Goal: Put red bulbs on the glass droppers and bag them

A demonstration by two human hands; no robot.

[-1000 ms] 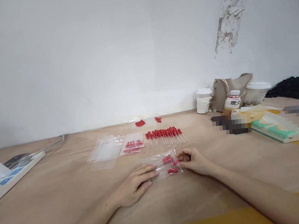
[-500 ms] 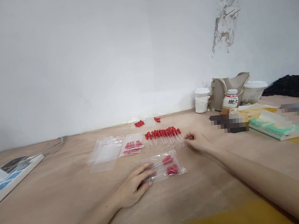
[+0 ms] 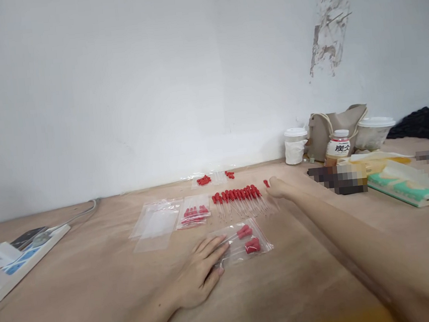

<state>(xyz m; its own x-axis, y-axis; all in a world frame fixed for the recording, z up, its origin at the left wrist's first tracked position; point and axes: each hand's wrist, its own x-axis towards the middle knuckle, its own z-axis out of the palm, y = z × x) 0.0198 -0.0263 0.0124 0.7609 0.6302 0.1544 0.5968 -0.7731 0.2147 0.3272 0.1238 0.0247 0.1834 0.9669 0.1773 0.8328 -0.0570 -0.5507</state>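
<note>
My left hand (image 3: 202, 268) lies flat, fingers spread, over the left end of a clear zip bag (image 3: 229, 258). Inside that bag are several droppers with red rubber bulbs (image 3: 252, 245). Farther right, my right hand (image 3: 277, 189) is closed on a single dropper (image 3: 265, 183), its red bulb showing just left of the fingers. Beside it a row of loose droppers (image 3: 240, 195) rests on the table, bulbs toward the wall and clear tubes toward me. A packed bag of red-bulbed droppers (image 3: 193, 213) is left of the row, partly over flat clear bags (image 3: 154, 222).
Near the wall lie bags with loose red bulbs (image 3: 203, 181). A power strip (image 3: 30, 259) with plugs and a phone (image 3: 28, 238) is at the left. At the right stand a lidded cup (image 3: 295, 148), a bottle (image 3: 339, 148), a grey bag (image 3: 316, 138) and a tissue pack (image 3: 410, 182).
My right hand has taken a dropper at the row's right end and moved slightly away from me. My left hand stays on the bag. The view has shifted a little.
</note>
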